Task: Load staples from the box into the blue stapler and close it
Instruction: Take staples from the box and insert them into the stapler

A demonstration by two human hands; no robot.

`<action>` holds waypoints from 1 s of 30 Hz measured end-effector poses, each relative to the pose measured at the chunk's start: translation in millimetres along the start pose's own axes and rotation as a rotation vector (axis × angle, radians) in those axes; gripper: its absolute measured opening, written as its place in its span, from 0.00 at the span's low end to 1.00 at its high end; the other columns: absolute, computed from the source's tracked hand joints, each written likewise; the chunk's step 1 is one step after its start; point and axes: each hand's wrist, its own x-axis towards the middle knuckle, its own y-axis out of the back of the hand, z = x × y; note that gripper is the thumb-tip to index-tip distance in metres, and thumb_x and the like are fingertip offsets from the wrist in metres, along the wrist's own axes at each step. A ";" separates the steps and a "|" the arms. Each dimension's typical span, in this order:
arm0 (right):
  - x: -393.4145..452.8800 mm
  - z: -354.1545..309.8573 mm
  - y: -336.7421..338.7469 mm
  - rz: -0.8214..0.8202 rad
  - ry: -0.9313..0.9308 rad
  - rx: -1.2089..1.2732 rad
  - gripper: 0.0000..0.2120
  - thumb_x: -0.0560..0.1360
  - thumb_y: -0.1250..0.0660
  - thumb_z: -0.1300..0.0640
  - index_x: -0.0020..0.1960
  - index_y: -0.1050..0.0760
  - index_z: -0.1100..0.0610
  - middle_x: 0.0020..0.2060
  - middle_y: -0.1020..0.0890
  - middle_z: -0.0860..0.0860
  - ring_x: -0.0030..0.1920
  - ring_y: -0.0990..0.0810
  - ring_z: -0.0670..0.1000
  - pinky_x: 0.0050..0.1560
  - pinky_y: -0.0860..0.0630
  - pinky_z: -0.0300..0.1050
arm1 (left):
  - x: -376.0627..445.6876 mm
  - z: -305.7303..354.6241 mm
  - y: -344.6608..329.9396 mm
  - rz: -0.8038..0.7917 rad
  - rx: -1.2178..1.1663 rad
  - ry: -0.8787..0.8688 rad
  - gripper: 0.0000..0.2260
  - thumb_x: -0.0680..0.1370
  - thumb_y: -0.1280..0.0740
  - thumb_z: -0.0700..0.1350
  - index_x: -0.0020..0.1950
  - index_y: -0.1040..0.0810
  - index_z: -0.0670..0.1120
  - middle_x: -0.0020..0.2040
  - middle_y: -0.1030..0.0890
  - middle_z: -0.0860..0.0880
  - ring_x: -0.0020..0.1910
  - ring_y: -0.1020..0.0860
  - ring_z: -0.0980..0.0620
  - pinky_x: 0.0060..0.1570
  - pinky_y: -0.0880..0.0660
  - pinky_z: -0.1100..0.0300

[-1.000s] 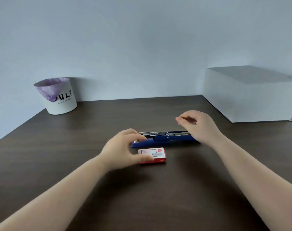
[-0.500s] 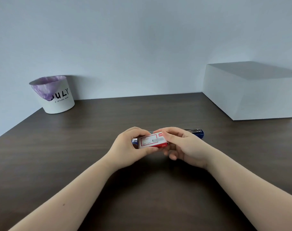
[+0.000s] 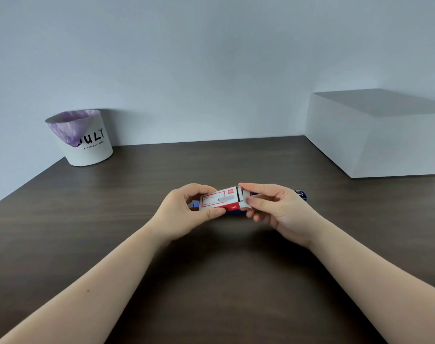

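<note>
Red-and-white cardboard staple box (image 3: 220,201) held up between both hands, just above the dark table (image 3: 87,219). Left hand (image 3: 184,211) pinches its left end, thumb on the near side, fingers over the top. Right hand (image 3: 277,209) grips the white end flap (image 3: 245,200), which stands open at the box's right end.

Risks, as I judge them: box is level or tipped slightly toward the open end, so the staple strips could slide out and scatter on the table or break into short bits. Tugging the flap too hard may tear the thin card. Squeezing from the left could crush the box and jam the strips inside. Pulling out more than one strip would not fit the channel.

Blue stapler (image 3: 301,194) lies on the table right behind the hands, mostly hidden; only its right tip shows past the right hand and a blue sliver under the left fingers. Cannot tell from here whether its top is open. Dropped staples may land behind it, out of easy reach.

Box looks small, flat, light; red stripe along the near edge, white label panel with a red frame, print too small to read. Contents not visible.
</note>
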 end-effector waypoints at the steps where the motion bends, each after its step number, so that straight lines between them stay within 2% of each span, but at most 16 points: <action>1: 0.3 -0.2 1.4 0.013 0.003 0.033 0.15 0.75 0.37 0.69 0.60 0.23 0.61 0.35 0.17 0.54 0.31 0.20 0.46 0.31 0.23 0.34 | -0.2 -0.9 1.6 0.006 -0.008 0.015 0.19 0.62 0.24 0.53 0.52 0.20 0.54 0.52 0.17 0.53 0.53 0.20 0.55 0.60 0.24 0.53; 8: -0.1 -1.8 6.1 -0.016 -0.078 -0.024 0.12 0.75 0.35 0.68 0.57 0.22 0.60 0.34 0.18 0.54 0.32 0.21 0.47 0.30 0.23 0.37 | -5.1 -2.5 9.1 0.000 0.035 -0.017 0.19 0.63 0.23 0.51 0.52 0.20 0.53 0.52 0.18 0.53 0.54 0.21 0.54 0.60 0.24 0.50; 13: 0.8 -2.0 5.6 -0.027 -0.117 -0.104 0.12 0.75 0.35 0.67 0.58 0.22 0.61 0.41 0.20 0.56 0.35 0.20 0.48 0.31 0.22 0.39 | -4.3 4.1 16.8 -0.029 0.091 -0.040 0.18 0.63 0.22 0.50 0.52 0.20 0.53 0.51 0.19 0.56 0.52 0.21 0.57 0.58 0.24 0.56; 17: -0.1 -5.2 -0.2 0.046 -0.128 -0.165 0.09 0.76 0.35 0.60 0.55 0.20 0.58 0.44 0.18 0.57 0.38 0.18 0.50 0.32 0.20 0.42 | -3.3 12.4 23.0 -0.056 0.147 -0.067 0.18 0.63 0.23 0.50 0.52 0.19 0.54 0.50 0.19 0.57 0.51 0.22 0.61 0.54 0.23 0.62; 21: -0.7 -7.1 -6.4 0.113 -0.109 -0.296 0.09 0.75 0.32 0.53 0.51 0.20 0.56 0.38 0.19 0.53 0.38 0.18 0.51 0.33 0.19 0.45 | -0.7 17.5 25.0 -0.079 0.199 -0.085 0.18 0.64 0.23 0.51 0.53 0.19 0.54 0.50 0.19 0.58 0.51 0.22 0.62 0.50 0.23 0.66; 24: -0.6 -8.2 -9.4 0.162 -0.065 -0.424 0.10 0.73 0.31 0.50 0.51 0.20 0.54 0.41 0.18 0.50 0.40 0.20 0.48 0.35 0.19 0.46 | 0.0 19.3 22.8 -0.089 0.250 -0.106 0.18 0.64 0.23 0.52 0.53 0.20 0.54 0.49 0.20 0.60 0.51 0.23 0.64 0.49 0.25 0.72; 28: -0.4 -9.8 -9.7 0.333 0.128 -0.809 0.11 0.70 0.30 0.45 0.45 0.22 0.51 0.41 0.20 0.48 0.37 0.26 0.45 0.36 0.29 0.35 | 1.2 18.6 18.0 -0.074 0.278 -0.112 0.18 0.64 0.23 0.52 0.53 0.19 0.54 0.48 0.21 0.60 0.51 0.23 0.62 0.50 0.23 0.66; 30: -2.0 -10.4 -10.9 0.310 0.140 -0.905 0.13 0.69 0.29 0.44 0.43 0.22 0.53 0.39 0.20 0.48 0.35 0.27 0.45 0.33 0.32 0.35 | 1.1 18.2 15.4 -0.064 0.286 -0.117 0.18 0.64 0.23 0.52 0.52 0.19 0.54 0.48 0.21 0.60 0.50 0.23 0.61 0.51 0.22 0.65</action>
